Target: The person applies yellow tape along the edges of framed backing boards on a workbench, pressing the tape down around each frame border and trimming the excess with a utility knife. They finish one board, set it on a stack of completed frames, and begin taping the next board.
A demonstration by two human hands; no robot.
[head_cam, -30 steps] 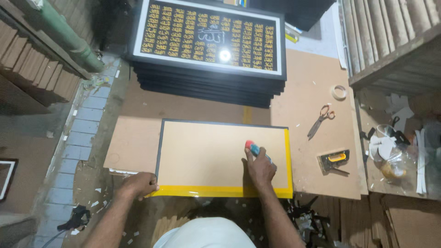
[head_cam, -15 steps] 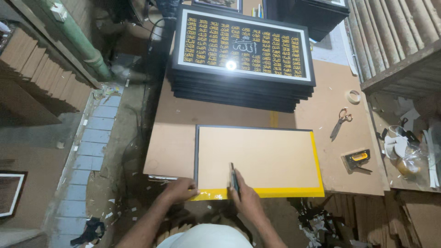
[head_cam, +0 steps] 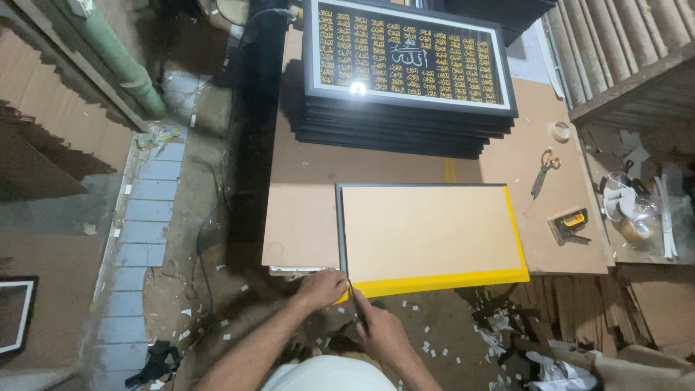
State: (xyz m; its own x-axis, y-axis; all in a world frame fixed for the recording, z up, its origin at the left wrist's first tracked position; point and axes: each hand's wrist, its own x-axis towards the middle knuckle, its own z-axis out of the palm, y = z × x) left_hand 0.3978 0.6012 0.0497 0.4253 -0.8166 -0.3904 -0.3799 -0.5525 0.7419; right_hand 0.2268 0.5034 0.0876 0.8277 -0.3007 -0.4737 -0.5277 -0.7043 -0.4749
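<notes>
A picture frame (head_cam: 427, 232) lies face down on the brown worktable (head_cam: 304, 217), its tan backing board up. Yellow tape (head_cam: 449, 280) runs along its near and right edges. My left hand (head_cam: 322, 287) presses on the frame's near left corner. My right hand (head_cam: 380, 329) sits just below that corner and holds a thin dark blade-like tool (head_cam: 357, 304) against the end of the yellow tape.
A stack of black frames (head_cam: 405, 80) with gold script stands at the back of the table. Scissors (head_cam: 543, 170), a tape roll (head_cam: 559, 131) and a yellow-black stapler (head_cam: 572, 223) lie at the right. Paper scraps litter the floor (head_cam: 217, 318).
My right hand moved from the middle of the backing board down and left to the near left corner, now with the thin tool in place of the coloured object. The view shifted left.
</notes>
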